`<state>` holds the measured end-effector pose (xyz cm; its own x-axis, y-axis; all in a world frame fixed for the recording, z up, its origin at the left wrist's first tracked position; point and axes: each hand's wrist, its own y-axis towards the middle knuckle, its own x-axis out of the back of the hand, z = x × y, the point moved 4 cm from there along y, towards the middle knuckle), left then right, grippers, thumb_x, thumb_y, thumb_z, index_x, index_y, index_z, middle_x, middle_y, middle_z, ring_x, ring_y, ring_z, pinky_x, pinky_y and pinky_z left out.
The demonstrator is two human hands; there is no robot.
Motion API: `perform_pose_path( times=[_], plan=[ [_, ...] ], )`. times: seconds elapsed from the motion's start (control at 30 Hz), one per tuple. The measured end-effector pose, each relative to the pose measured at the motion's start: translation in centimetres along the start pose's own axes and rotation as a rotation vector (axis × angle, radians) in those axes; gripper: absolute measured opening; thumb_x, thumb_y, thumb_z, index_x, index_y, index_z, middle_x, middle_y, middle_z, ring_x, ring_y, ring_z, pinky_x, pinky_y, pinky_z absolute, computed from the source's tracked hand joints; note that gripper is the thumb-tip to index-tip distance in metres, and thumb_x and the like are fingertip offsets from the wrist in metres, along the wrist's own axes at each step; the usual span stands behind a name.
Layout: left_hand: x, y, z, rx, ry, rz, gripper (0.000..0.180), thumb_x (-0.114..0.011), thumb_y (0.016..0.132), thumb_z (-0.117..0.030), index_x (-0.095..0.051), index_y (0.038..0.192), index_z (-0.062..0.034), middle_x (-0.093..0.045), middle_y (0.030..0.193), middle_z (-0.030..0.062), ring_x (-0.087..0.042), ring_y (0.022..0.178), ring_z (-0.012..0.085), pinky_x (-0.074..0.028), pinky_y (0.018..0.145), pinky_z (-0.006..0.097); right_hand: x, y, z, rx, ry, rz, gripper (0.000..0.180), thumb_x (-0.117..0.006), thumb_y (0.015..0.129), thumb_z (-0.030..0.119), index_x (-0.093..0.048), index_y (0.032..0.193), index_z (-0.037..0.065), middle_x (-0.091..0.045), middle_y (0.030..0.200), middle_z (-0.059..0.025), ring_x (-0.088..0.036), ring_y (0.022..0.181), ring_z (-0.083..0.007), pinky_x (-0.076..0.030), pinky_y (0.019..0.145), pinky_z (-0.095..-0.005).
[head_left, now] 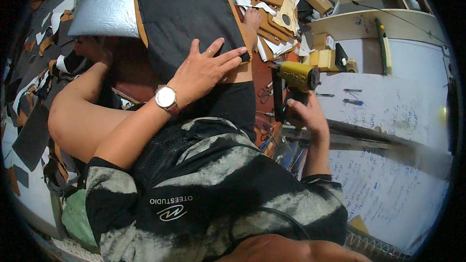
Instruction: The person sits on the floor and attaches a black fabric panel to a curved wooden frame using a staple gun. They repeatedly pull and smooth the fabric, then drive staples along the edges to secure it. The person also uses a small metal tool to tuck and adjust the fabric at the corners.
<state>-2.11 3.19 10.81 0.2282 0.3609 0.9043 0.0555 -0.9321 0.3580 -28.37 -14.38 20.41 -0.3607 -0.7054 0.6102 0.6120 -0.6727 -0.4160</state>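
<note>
My left hand (206, 68), with a watch (166, 97) on its wrist, lies with fingers spread on a black fabric-covered panel (182, 14). Tan edges show along both sides of the panel, which rests over my lap. Beneath its left side is a silvery foil-faced cushion or sheet (107, 5). My right hand (308, 111) is wrapped round the handle of a yellow and black staple gun (296, 75). The tool is held just right of the panel's near right corner, with its nose apart from the panel. Part of the grip is hidden by my fingers.
Dark and brown scraps (39, 92) are heaped at the left. Tan board pieces (279, 19) with paper lie at the far right. A white written-on surface (369, 179) carries pens (353, 102) and yellow blocks (323, 60). Scissors (266, 92) lie near the staple gun.
</note>
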Motion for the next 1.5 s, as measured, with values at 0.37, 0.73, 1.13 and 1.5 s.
perform_pose_path(
  times=[0.37,0.73,1.13,1.5],
  plan=[
    [-0.2,0.7,0.2,-0.021,-0.007,0.025,0.053,-0.064,0.100,-0.021,-0.051,0.152,-0.0242,-0.037,0.172,-0.0129,-0.046,0.145,0.0288,-0.046,0.104,0.066,-2.2,1.4,10.9,0.138,-0.154,0.225,0.036,-0.072,0.091,0.015,-0.068,0.122,-0.002,-0.074,0.098,-0.0047,-0.063,0.087,-0.0116,-0.054,0.079,-0.0318],
    [-0.5,0.3,0.1,-0.020,-0.063,0.037,0.049,-0.061,0.103,-0.022,-0.053,0.152,-0.0239,-0.040,0.171,-0.0106,-0.047,0.148,0.0300,-0.044,0.105,0.071,-2.4,4.1,9.7,0.112,-0.445,0.259,0.044,-0.071,0.087,0.024,-0.067,0.120,-0.004,-0.075,0.090,-0.0179,-0.073,0.082,-0.0280,-0.058,0.078,-0.0412],
    [-0.7,-0.9,0.1,0.057,-0.166,-0.076,0.043,-0.062,0.102,-0.024,-0.059,0.144,-0.0210,-0.045,0.165,0.0148,-0.045,0.150,0.0327,-0.039,0.115,0.070,-2.4,4.3,14.2,0.108,-0.626,0.262,0.045,-0.073,0.087,0.028,-0.070,0.119,-0.003,-0.076,0.093,-0.0250,-0.075,0.089,-0.0392,-0.057,0.085,-0.0474],
    [-0.1,0.2,-0.3,0.044,-0.085,-0.220,0.042,-0.060,0.100,-0.021,-0.063,0.142,-0.0140,-0.057,0.138,0.0117,-0.051,0.137,0.0318,-0.045,0.110,0.069,-0.2,5.6,13.7,0.129,-0.306,0.169,0.032,-0.074,0.093,0.020,-0.068,0.116,0.000,-0.066,0.079,-0.0015,-0.060,0.067,-0.0098,-0.048,0.060,-0.0286]
  ],
)
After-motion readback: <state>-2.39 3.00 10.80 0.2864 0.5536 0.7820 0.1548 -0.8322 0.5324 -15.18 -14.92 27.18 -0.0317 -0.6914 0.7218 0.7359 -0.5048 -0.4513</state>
